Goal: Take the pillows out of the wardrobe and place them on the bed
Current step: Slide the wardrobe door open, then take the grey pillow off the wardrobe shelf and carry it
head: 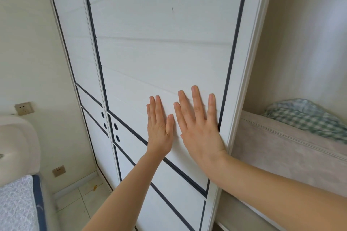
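Note:
A white sliding wardrobe door (159, 52) with dark trim fills the middle of the view. My left hand (159, 127) and my right hand (199, 124) both lie flat against it, fingers spread, holding nothing. The right hand's edge is close to the door's right frame. To the right, the wardrobe stands open: a green checked pillow or bedding (308, 118) lies on a grey-beige folded quilt or mattress (277, 155) on a shelf. The bed (16, 206), with a patterned white cover and blue edging, shows at the lower left.
A padded white headboard (18, 142) stands at the left. Two wall sockets (24, 108) (59, 170) sit on the cream wall. A second door panel (97, 127) with round finger holes is at the left. Tiled floor (80, 202) lies between bed and wardrobe.

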Action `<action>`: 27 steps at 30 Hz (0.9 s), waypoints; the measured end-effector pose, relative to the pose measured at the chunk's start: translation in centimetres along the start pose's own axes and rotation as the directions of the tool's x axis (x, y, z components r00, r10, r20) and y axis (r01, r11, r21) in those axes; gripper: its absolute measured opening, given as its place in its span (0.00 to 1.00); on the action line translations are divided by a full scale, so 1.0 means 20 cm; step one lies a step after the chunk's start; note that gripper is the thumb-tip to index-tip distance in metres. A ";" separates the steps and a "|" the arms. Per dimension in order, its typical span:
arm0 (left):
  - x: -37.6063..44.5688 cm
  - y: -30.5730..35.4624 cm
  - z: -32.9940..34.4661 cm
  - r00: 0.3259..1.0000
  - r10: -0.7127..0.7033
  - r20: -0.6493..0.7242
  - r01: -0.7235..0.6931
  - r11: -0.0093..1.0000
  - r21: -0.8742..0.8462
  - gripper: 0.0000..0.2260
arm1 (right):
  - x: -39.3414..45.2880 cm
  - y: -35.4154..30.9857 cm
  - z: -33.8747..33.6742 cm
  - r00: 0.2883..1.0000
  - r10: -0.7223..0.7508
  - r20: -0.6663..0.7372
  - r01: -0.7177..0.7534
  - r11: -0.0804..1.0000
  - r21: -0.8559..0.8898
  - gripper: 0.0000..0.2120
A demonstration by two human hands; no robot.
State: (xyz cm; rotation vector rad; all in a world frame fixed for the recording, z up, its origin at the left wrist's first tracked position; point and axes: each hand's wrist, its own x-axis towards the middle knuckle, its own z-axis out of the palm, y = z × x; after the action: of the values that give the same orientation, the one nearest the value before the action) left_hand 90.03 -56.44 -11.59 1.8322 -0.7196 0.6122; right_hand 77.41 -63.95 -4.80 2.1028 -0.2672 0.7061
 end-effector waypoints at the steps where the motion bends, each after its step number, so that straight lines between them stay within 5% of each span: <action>1: 0.00 0.01 -0.01 1.000 -0.023 -0.005 0.023 0.999 -0.038 0.26 | 0.00 0.00 -0.01 1.000 0.004 -0.003 -0.004 1.000 0.012 0.45; 6: -0.02 0.11 -0.08 0.985 -0.171 -0.015 0.164 0.966 -0.200 0.25 | -0.02 0.02 -0.07 0.997 -0.017 -0.071 0.032 0.977 0.211 0.36; 10: -0.04 0.25 -0.15 0.952 -0.303 -0.036 0.282 0.918 -0.280 0.27 | -0.14 0.05 -0.13 0.963 -0.002 -0.269 0.122 0.896 0.428 0.25; 13: -0.12 0.33 -0.15 0.958 -0.242 -0.155 0.186 0.932 -0.311 0.16 | -0.27 0.12 -0.13 0.922 0.033 -0.386 0.209 0.797 0.567 0.23; 16: -0.22 0.43 -0.12 0.956 -0.110 -0.274 0.058 0.980 -0.190 0.17 | -0.40 0.24 -0.10 0.896 0.091 -0.435 0.240 0.726 0.645 0.20; 21: -0.43 0.66 -0.02 0.931 -0.028 -0.365 -0.024 0.990 -0.137 0.19 | -0.67 0.48 -0.01 0.941 0.129 -0.313 0.162 0.638 0.752 0.18; 27: -0.70 0.91 0.25 0.970 -0.068 -0.234 0.028 0.985 -0.171 0.12 | -0.98 0.76 0.23 0.965 0.246 -0.095 -0.072 0.594 0.801 0.18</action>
State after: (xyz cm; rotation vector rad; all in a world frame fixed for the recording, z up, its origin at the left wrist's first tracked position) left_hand 67.65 -63.77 -11.45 1.5844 -0.5465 0.7056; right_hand 56.64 -78.08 -7.80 2.8472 -0.0085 1.3256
